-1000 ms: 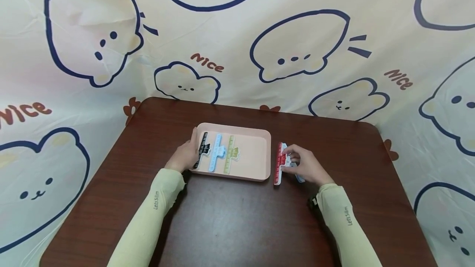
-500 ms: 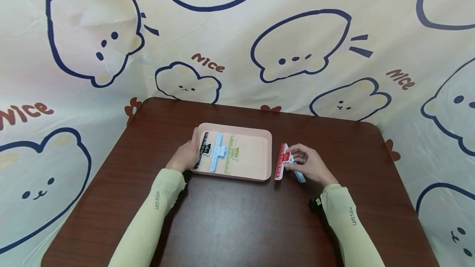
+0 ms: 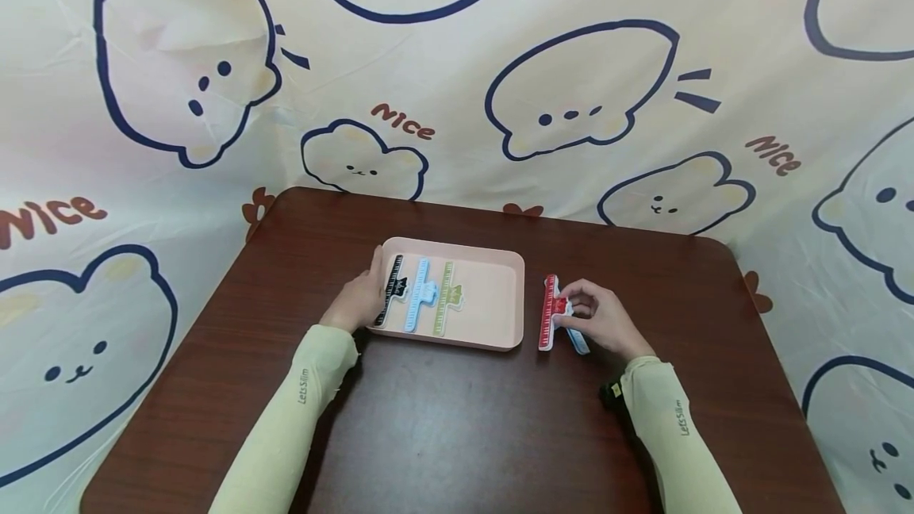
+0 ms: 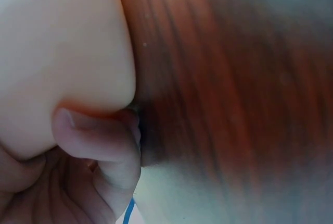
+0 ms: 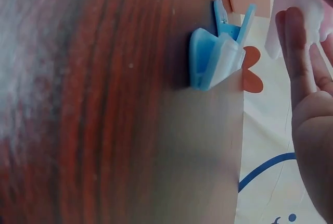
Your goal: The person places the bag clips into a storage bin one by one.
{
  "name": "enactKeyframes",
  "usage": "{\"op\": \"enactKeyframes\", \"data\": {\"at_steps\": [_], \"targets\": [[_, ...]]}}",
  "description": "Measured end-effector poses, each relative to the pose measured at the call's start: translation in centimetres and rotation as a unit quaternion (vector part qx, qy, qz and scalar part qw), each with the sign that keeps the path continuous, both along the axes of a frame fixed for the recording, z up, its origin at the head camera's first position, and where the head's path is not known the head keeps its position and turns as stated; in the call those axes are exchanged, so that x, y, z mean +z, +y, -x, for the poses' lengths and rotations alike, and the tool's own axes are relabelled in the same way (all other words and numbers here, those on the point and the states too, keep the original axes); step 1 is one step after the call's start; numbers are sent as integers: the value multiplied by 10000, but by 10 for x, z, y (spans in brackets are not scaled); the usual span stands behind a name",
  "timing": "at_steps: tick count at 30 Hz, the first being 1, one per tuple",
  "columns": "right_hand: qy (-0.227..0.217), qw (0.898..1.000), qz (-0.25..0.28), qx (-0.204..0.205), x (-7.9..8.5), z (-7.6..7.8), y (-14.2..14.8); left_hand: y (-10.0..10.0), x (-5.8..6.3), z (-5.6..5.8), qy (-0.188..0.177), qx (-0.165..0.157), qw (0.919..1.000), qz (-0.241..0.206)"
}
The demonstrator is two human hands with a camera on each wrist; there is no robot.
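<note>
A pink tray [image 3: 485,300] holds a black bag clip [image 3: 389,290], a light blue bag clip [image 3: 417,296] and a green bag clip [image 3: 444,299], side by side with ruler marks on their bars. My left hand [image 3: 355,297] grips the tray's left edge; in the left wrist view its thumb [image 4: 93,135] lies over the rim. Right of the tray, my right hand [image 3: 598,317] pinches a red bag clip [image 3: 547,314] by its handle, bar facing left. Beneath that hand another blue bag clip [image 3: 577,342] rests on the table, partly hidden; the right wrist view shows it [image 5: 213,60] more fully.
The dark brown wooden table [image 3: 457,427] carries everything. A pale cloth printed with cartoon bears [image 3: 364,157] hangs behind and at both sides of it. The tray's right part is bare pink surface.
The red bag clip, in my right hand, has tilted and then straightened, ending slightly farther right of the tray. My left hand keeps its grip on the tray.
</note>
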State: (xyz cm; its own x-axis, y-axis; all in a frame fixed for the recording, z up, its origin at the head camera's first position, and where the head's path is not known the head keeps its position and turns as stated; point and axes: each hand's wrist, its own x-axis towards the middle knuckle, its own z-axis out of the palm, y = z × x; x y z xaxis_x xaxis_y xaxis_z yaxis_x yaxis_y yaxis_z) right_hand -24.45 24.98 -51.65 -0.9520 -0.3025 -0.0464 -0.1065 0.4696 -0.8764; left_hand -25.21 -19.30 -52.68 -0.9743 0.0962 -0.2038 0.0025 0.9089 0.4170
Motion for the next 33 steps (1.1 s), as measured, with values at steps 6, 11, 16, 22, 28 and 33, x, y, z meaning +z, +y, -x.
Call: {"op": "enactKeyframes", "data": {"at_steps": [6,11,16,22,28,33], "targets": [[62,9999,35,-135,1,1,2,0,1,0,-51,37,10000,2],[49,9988,459,-136,2,2,6,0,2,-1,-29,97,9999,-35],[141,9959,888,-45,2,0,7,0,1,-1,-51,91,9999,-3],[0,9889,1474,-177,2,-1,10,1,-1,0,-78,14,9999,-103],[-86,9795,2009,-146,1,0,12,1,-1,1,-60,33,9999,-144],[-284,9748,2212,-121,-2,0,14,1,0,0,-103,89,9998,-133]]}}
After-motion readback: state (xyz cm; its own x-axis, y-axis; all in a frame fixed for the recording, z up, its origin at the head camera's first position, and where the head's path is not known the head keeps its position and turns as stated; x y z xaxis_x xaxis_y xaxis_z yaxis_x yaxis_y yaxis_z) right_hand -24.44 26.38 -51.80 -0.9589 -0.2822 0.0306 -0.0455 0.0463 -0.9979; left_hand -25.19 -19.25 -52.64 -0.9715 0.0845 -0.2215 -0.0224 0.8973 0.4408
